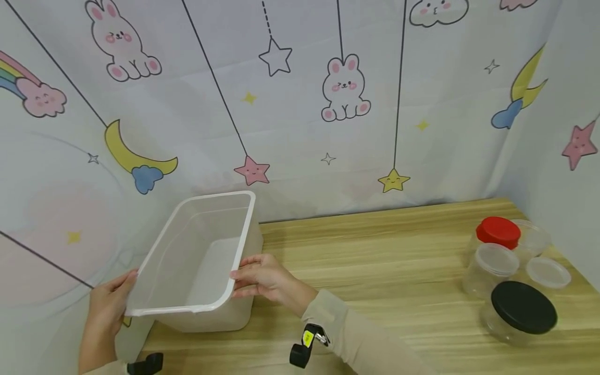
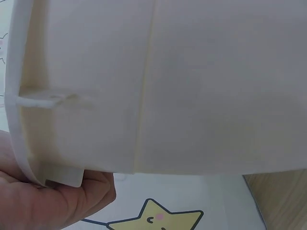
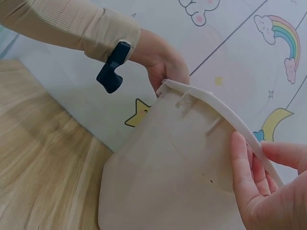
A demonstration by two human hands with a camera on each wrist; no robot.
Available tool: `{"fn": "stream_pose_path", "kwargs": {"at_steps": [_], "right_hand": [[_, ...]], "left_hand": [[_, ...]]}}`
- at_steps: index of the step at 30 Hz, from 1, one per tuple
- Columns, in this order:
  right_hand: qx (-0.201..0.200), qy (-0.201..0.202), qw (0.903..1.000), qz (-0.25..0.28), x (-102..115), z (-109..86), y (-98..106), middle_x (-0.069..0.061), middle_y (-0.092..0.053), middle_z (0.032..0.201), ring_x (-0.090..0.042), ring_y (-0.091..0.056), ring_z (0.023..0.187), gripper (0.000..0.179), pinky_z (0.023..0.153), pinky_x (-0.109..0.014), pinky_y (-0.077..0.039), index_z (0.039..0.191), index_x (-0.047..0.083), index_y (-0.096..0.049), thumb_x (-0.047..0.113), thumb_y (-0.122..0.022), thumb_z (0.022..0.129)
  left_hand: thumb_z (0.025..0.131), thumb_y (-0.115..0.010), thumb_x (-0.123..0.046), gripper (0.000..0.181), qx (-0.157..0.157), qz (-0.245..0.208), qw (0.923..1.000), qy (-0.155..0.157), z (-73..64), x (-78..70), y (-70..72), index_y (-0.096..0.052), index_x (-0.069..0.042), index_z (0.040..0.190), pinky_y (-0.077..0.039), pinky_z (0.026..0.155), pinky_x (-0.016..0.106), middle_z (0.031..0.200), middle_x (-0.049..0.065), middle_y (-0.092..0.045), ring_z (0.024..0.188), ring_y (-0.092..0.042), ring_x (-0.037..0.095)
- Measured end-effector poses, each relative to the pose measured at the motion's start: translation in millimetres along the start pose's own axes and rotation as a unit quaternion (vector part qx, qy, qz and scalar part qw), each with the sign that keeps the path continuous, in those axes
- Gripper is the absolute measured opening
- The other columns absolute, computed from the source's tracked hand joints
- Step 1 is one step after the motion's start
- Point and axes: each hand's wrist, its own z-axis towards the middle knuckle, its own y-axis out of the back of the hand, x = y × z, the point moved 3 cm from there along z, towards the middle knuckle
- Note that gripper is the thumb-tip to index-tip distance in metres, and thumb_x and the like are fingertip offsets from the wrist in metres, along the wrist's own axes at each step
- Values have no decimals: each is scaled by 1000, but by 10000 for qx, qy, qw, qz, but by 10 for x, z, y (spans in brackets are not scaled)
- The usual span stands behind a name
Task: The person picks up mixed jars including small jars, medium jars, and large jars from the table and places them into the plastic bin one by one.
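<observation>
A deep white plastic bin (image 1: 220, 265) stands tilted at the left of the wooden table, its open top facing up and towards me. My left hand (image 1: 107, 307) grips its rim at the near left corner. On the right side, my right hand (image 1: 269, 278) pinches the rim, thumb over the lip and fingers against the outer wall. The left wrist view shows the bin's outer wall (image 2: 192, 86) close up, with the left hand (image 2: 57, 196) at the rim's corner. In the right wrist view, the right hand's fingers (image 3: 243, 167) lie under the lip.
Clear jars stand at the table's right: one with a red lid (image 1: 498, 232), one with a translucent lid (image 1: 497, 259), one with a black lid (image 1: 524, 307). A loose-looking pale lid (image 1: 548, 272) is beside them. A printed cloth (image 1: 300, 135) hangs behind the wooden table (image 1: 375, 271).
</observation>
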Motion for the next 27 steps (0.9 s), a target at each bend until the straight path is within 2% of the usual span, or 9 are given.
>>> {"fn": "stream_pose_path", "kwargs": {"at_steps": [6, 12, 18, 22, 27], "right_hand": [[27, 26, 10000, -50, 12, -8, 39, -14, -66, 81, -20, -65, 66, 16, 77, -47, -60, 98, -2, -59, -13, -65, 88], [67, 13, 9999, -81, 11, -20, 72, -14, -66, 82, -19, -65, 67, 16, 75, -43, -61, 98, -2, -59, -12, -65, 88], [84, 57, 9998, -149, 4, -29, 108, -13, -66, 83, -18, -65, 67, 15, 73, -40, -61, 99, -1, -59, -11, -65, 89], [114, 39, 9998, -151, 0, -31, 132, -13, -66, 83, -18, -65, 67, 15, 70, -37, -62, 98, 0, -58, -10, -64, 89], [172, 42, 9998, -123, -5, -29, 148, -12, -66, 82, -18, -65, 67, 14, 65, -33, -61, 96, 1, -59, -10, -64, 89]], "left_hand": [[102, -59, -22, 35, 490, -147, 9985, -171, -1, -14, -20, -65, -45, 77, -54, 62, 17, 83, -29, -62, 76, -59, -4], [103, -56, -21, 37, 961, -392, 9944, -202, -32, -6, -29, -68, -46, 79, -55, 62, 18, 86, -27, -64, 77, -60, -2], [104, -54, -23, 34, 1189, -352, 9921, -175, -36, 22, -22, -66, -46, 81, -56, 63, 20, 87, -26, -64, 77, -61, 0], [105, -53, -26, 31, 1351, -263, 9904, -112, -45, 36, -19, -64, -46, 84, -57, 63, 24, 87, -22, -65, 76, -62, 5], [105, -52, -27, 32, 1441, -195, 9893, -101, -66, 47, -19, -65, -48, 85, -57, 63, 25, 88, -20, -65, 77, -62, 6]]}}
